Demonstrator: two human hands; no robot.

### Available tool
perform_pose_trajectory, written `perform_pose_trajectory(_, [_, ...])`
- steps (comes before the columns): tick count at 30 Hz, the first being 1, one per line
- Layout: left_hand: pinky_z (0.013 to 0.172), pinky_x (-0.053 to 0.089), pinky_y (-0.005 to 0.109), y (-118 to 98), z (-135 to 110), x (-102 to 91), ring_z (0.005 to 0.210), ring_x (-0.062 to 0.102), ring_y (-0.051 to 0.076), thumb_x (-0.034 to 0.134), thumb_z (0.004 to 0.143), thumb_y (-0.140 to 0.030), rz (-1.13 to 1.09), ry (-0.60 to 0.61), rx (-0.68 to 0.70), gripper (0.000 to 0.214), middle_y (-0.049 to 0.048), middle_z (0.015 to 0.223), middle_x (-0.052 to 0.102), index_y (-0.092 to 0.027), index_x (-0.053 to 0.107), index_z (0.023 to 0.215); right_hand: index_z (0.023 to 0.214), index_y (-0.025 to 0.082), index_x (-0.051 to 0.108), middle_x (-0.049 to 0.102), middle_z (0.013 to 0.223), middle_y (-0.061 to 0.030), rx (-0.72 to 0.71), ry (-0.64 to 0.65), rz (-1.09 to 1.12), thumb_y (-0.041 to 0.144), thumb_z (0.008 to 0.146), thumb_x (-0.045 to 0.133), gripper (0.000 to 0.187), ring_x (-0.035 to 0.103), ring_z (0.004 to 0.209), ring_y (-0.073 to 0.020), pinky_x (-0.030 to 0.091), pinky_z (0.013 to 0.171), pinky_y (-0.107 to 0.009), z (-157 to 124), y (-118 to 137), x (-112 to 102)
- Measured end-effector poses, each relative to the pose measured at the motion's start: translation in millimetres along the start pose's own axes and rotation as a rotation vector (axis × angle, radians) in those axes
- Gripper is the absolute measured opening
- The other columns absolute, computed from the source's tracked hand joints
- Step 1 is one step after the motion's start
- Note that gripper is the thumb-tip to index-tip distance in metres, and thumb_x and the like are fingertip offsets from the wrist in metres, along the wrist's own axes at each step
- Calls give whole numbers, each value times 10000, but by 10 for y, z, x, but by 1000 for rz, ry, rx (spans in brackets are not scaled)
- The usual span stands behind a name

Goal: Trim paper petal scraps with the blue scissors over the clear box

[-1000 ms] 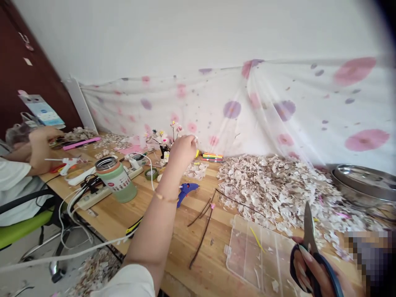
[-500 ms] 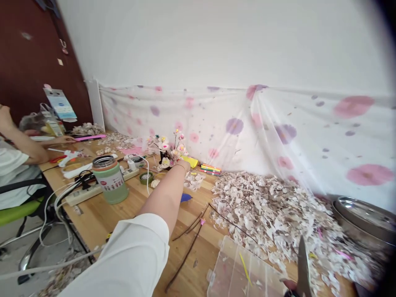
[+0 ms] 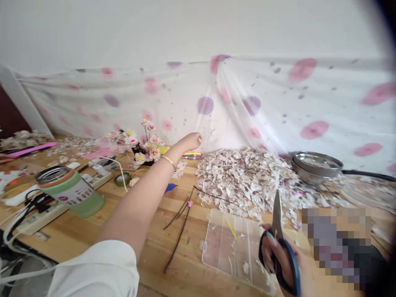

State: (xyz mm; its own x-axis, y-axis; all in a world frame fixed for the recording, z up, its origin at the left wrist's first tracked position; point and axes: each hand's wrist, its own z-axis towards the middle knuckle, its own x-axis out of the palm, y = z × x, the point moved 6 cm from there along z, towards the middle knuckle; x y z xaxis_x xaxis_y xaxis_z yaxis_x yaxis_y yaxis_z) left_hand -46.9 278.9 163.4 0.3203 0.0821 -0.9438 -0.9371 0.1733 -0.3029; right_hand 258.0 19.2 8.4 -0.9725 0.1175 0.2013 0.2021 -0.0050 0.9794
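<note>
My left hand [image 3: 194,141] reaches far across the table with its fingers curled closed; what they hold, if anything, I cannot make out. Beneath it lie colored markers [image 3: 192,155], and the heap of pale petals [image 3: 238,177] begins just to its right. In my right hand [image 3: 286,260] are dark-blue-handled scissors [image 3: 277,214], blades together and pointing up. These are over the right side of a clear divided plastic box [image 3: 216,247] holding a yellow strip [image 3: 231,229] and scraps. A brown branch [image 3: 181,239] with a small pink flower [image 3: 189,203] lies to the box's left.
Artificial flowers [image 3: 148,142] stand left of the markers. A green jar [image 3: 74,194], a power strip [image 3: 40,218] with cables and a roll of green tape [image 3: 122,179] are on the left. A metal pan [image 3: 318,165] stands at the back right, before a flowered sheet [image 3: 182,99].
The view has swung right. My left hand has moved from beside the artificial flowers toward the petal heap. My right hand and the scissors have come further into view.
</note>
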Motion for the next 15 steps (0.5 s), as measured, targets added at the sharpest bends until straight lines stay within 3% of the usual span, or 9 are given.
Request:
perform_pose_trajectory(4, [857,517,331,-690,-266,532,920,661,232,611,892,-239,-3,162,200,164,75,945,723,-121,723,869,1040,184,598,460,523,72,-48,-41,172,464,787,746,405,412,380,-79,346,362,-191,49,25,-28])
perform_pose_trajectory(7, [927,484,303,-916,-509,852,1062,628,221,592,859,-102,-5,173,251,235,70,1148,694,-171,700,1056,1060,183,581,476,537,74,-81,-37,226,427,804,738,387,419,387,-78,348,361,-186,56,60,-16])
perform_pose_trajectory(11, [945,506,435,-871,-666,1147,1074,618,222,612,921,-262,2,212,167,242,86,1192,643,-159,633,1139,1010,179,586,471,525,77,-104,-33,217,441,825,709,344,411,380,-79,348,355,-192,34,105,11])
perform_pose_trajectory(15, [889,543,439,-701,-717,1371,1043,628,226,592,941,-348,-24,220,-35,314,99,1197,621,-155,600,1188,969,175,592,459,506,83,-104,-21,219,480,786,732,383,389,360,-76,334,334,-192,27,128,44])
